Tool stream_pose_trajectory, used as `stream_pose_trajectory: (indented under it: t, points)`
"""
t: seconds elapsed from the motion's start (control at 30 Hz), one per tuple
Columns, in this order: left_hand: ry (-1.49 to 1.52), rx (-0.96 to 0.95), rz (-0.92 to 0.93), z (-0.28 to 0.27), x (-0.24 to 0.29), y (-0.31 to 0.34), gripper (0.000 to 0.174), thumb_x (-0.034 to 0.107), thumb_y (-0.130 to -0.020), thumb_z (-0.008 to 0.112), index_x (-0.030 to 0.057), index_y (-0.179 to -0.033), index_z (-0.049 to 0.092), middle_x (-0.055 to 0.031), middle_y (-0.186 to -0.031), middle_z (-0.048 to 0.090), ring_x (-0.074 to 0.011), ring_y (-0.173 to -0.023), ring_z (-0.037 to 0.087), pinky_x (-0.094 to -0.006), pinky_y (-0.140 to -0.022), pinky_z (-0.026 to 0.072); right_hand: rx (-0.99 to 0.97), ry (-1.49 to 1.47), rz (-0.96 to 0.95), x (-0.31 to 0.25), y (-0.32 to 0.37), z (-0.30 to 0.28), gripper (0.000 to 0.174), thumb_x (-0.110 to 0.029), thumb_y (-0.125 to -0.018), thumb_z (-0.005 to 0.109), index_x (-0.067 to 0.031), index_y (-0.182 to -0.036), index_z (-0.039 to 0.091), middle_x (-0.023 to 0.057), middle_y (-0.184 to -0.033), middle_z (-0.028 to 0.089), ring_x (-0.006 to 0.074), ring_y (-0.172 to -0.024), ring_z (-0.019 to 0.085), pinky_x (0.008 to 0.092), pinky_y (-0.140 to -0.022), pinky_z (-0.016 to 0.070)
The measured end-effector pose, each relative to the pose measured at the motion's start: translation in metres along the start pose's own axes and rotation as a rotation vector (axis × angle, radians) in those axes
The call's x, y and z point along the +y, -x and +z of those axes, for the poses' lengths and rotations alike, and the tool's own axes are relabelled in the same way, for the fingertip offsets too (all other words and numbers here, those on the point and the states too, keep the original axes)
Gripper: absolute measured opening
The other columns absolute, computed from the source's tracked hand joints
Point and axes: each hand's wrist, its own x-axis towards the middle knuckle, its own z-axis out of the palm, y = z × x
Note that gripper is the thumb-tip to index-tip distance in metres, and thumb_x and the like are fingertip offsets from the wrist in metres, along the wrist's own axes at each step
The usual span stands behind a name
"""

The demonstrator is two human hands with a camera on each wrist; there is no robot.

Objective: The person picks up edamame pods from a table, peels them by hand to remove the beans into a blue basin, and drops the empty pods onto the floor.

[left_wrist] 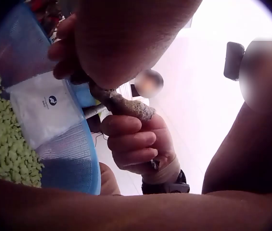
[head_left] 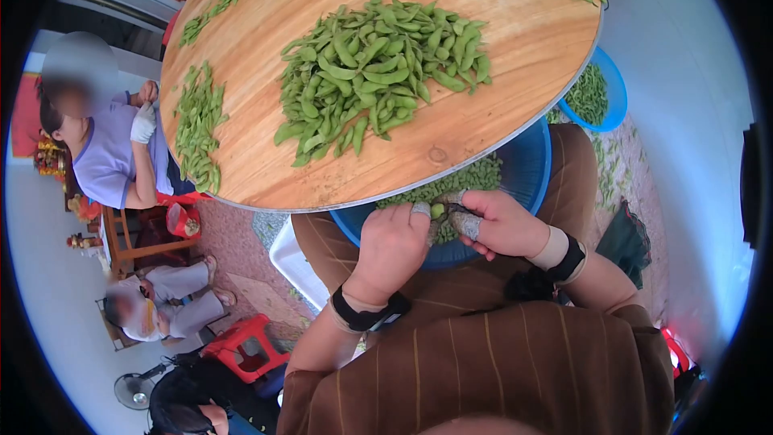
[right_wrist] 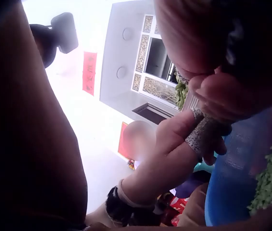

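Observation:
A green soybean pod [head_left: 437, 211] sits between the two hands over a blue basin [head_left: 535, 165]. From the left, my left hand [head_left: 392, 243] pinches it with thumb and finger. My right hand [head_left: 506, 223] meets it from the other side, fingers curled in on the pod. Grey, worn wraps [head_left: 465, 225] cover thumbs and fingertips of both hands. Shelled green beans [head_left: 475, 180] fill the basin below. In the left wrist view, the right hand [left_wrist: 133, 142] shows curled fingers. The right wrist view shows the left hand [right_wrist: 167, 144]; the pod is hidden there.
A round wooden table [head_left: 523, 40] overhangs the basin, bearing a large heap of soybean pods [head_left: 378, 64]. A second blue basin [head_left: 618, 97] with green contents stands to the right. Another person [head_left: 109, 145] sits at the table's left. A red stool [head_left: 241, 350] stands behind left.

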Motion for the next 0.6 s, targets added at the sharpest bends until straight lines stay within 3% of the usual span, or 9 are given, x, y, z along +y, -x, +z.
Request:
stream_pose_trajectory:
  t: [0.13,0.2,0.23,0.3,0.33,0.4,0.47,0.53,0.6]
  points:
    - [0.234,-0.109,-0.137,0.005,-0.003,0.004,0.013,0.003,-0.068,0.062,0.0015,-0.080,0.055,-0.0149,-0.073,0.056,-0.0334,-0.072,0.058,-0.0395,-0.063,0.0480,-0.010,0.070,-0.024,0.006,-0.003,-0.004,0.013,-0.009,-0.089,0.050,-0.0067,-0.100,0.058,-0.0007,-0.067,0.054,0.0054,-0.050,0.050,0.0212,-0.041,0.0438]
    - [0.638,-0.220,-0.177,0.005,-0.012,0.007,0.010,0.006,-0.083,0.056,-0.0015,-0.088,0.058,-0.0161,-0.081,0.062,-0.0280,-0.071,0.059,-0.0348,-0.062,0.0481,-0.026,0.061,-0.015,0.009,-0.002,-0.006,0.013,-0.010,-0.090,0.050,-0.0071,-0.100,0.058,-0.0010,-0.066,0.053,0.0052,-0.050,0.050,0.0211,-0.041,0.0435]
    - [0.639,-0.221,-0.182,0.004,-0.012,0.006,0.010,0.006,-0.083,0.056,-0.0015,-0.088,0.058,-0.0161,-0.081,0.062,-0.0280,-0.071,0.059,-0.0348,-0.062,0.0481,-0.051,0.057,-0.018,0.009,-0.001,-0.007,0.016,-0.011,-0.090,0.050,-0.0082,-0.103,0.059,-0.0015,-0.066,0.052,0.0048,-0.049,0.049,0.0207,-0.041,0.0431]
    - [1.447,-0.519,-0.722,0.000,-0.011,0.004,0.021,0.014,-0.094,0.049,-0.0035,-0.099,0.059,-0.0167,-0.093,0.066,-0.0204,-0.070,0.059,-0.0293,-0.062,0.0474,-0.078,0.055,-0.018,0.011,0.000,-0.008,0.018,-0.012,-0.091,0.051,-0.0092,-0.107,0.059,-0.0020,-0.065,0.052,0.0044,-0.049,0.048,0.0202,-0.042,0.0427]
    - [1.449,-0.518,-0.724,0.002,-0.013,0.006,0.021,0.014,-0.094,0.049,-0.0035,-0.099,0.059,-0.0167,-0.093,0.066,-0.0204,-0.070,0.059,-0.0293,-0.062,0.0474,-0.086,0.045,-0.021,0.012,0.001,-0.009,0.021,-0.013,-0.091,0.051,-0.0100,-0.111,0.059,-0.0024,-0.065,0.051,0.0041,-0.049,0.048,0.0198,-0.042,0.0422]
    - [1.961,-0.508,-0.771,0.008,-0.015,0.011,0.027,0.019,-0.098,0.045,-0.0030,-0.105,0.059,-0.0157,-0.101,0.067,-0.0137,-0.070,0.058,-0.0258,-0.062,0.0467,-0.091,0.034,-0.021,0.014,0.003,-0.012,0.025,-0.014,-0.092,0.052,-0.0107,-0.115,0.059,-0.0028,-0.066,0.051,0.0038,-0.049,0.047,0.0194,-0.042,0.0417]
    - [2.007,-0.517,-0.770,0.008,-0.014,0.012,0.025,0.018,-0.097,0.046,-0.0023,-0.105,0.059,-0.0142,-0.098,0.066,-0.0133,-0.069,0.057,-0.0252,-0.063,0.0464,-0.113,-0.038,-0.022,0.018,0.003,-0.013,0.031,-0.016,-0.092,0.053,-0.0104,-0.122,0.056,-0.0028,-0.067,0.051,0.0035,-0.048,0.046,0.0189,-0.042,0.0408]
    - [2.051,-0.524,-0.771,0.011,-0.015,0.013,0.024,0.017,-0.097,0.047,-0.0015,-0.105,0.059,-0.0127,-0.095,0.066,-0.0128,-0.069,0.057,-0.0247,-0.063,0.0461,-0.098,-0.079,0.002,0.022,-0.002,-0.014,0.029,-0.017,-0.092,0.053,-0.0098,-0.120,0.056,-0.0029,-0.068,0.051,0.0030,-0.048,0.046,0.0183,-0.041,0.0402]
    - [1.651,-0.548,-0.749,0.016,-0.015,0.015,0.021,0.016,-0.097,0.048,0.0000,-0.103,0.059,-0.0067,-0.090,0.065,-0.0101,-0.069,0.055,-0.0235,-0.064,0.0452,-0.090,-0.119,0.030,0.023,-0.004,-0.014,0.027,-0.017,-0.092,0.054,-0.0092,-0.118,0.057,-0.0031,-0.068,0.051,0.0026,-0.048,0.045,0.0178,-0.041,0.0395]
